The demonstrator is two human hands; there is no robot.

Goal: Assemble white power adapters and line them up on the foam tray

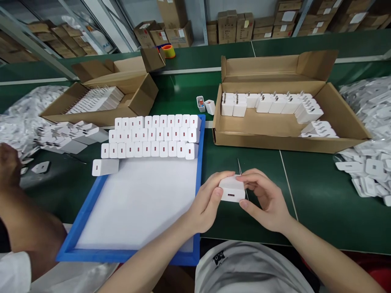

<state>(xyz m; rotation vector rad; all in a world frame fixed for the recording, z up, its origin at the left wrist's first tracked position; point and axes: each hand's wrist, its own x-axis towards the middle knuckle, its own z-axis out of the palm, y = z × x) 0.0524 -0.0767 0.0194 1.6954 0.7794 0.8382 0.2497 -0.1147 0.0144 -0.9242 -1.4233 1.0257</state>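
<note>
Between my two hands is a white USB charger [232, 189], its port side turned toward me. My left hand [205, 201] grips its left side, thumb in front and fingers behind. My right hand [265, 199] pinches the right side with fingertips and thumb. Just behind lies a thin metal tool [239, 165], partly hidden by the charger and my right hand. To the left, a blue-framed white tray [137, 203] bears rows of similar chargers [155, 133], ports facing me. One charger [105, 167] sits apart at the tray's left edge.
A cardboard box [259, 137] at back right holds pronged chargers; another box [140, 95] stands at back left. Two small white housings [200, 104] lie between them. White parts [372, 171] heap at far right. A co-worker's arm [27, 215] reaches in at left.
</note>
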